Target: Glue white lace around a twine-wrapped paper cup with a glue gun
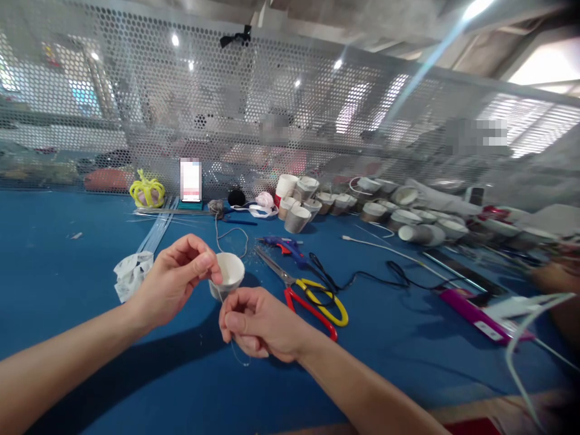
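We pinch a thin thread [220, 294] between the pressed-together thumb and fingers of our left hand [179, 275], and it runs down into the curled, gripping fingers of our right hand [265, 323]. On the blue counter [90, 254], a white-lined cup [231, 269] stands just beyond our right fingers, while red-and-yellow-handled scissors [289, 279] lie to their right.

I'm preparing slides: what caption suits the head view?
Left hand and right hand pinch a thin strand near a cup, scissors and glue gun.
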The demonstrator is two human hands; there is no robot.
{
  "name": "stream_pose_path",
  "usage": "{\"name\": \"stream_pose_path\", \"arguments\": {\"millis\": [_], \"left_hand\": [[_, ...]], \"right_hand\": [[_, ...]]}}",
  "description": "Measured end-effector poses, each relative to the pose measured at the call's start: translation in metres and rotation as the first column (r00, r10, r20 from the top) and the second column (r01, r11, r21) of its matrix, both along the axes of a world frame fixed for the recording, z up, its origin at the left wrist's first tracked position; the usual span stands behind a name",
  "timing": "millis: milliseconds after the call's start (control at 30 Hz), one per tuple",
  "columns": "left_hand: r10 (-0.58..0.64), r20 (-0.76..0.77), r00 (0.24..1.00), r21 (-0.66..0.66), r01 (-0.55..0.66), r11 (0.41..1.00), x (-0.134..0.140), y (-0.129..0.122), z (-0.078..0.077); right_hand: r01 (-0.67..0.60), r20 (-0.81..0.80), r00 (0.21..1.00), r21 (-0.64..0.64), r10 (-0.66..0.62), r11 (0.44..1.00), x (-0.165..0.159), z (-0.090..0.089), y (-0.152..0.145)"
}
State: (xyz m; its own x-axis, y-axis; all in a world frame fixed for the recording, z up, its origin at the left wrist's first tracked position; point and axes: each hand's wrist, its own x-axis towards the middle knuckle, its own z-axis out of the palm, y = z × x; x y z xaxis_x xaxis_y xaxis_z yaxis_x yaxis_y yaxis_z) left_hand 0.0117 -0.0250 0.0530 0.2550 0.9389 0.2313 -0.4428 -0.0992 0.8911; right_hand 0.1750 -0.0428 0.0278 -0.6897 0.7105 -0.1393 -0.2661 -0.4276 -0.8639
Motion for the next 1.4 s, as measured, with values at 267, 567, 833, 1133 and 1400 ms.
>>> {"name": "stream_pose_path", "arguments": {"millis": [267,567,833,1133,1400], "left_hand": [[0.064,0.005,0.998,0.012,-0.064,0.998,-0.004,0.005,0.005],[0.042,0.075,0.996,-0.127,-0.032,0.991,0.004,0.003,-0.005],[-0.127,-0.039,0.991,-0.157,0.119,0.980,0.013,-0.010,-0.021],[-0.102,-0.124,0.987,-0.152,0.082,0.985,0.010,-0.008,-0.020],[0.002,-0.051,0.999,-0.188,-0.011,0.982,0.011,-0.009,-0.009]], "right_hand": [[0.040,0.044,0.998,0.019,-0.041,0.999,0.000,0.002,-0.002],[0.098,0.081,0.992,0.033,-0.100,0.995,0.001,0.001,0.000],[0.098,0.053,0.994,0.033,-0.099,0.995,0.005,0.005,0.003],[0.138,0.090,0.986,0.037,-0.141,0.990,0.004,0.003,0.004],[0.051,0.000,0.999,-0.024,-0.051,0.998,0.005,0.006,0.003]]}}
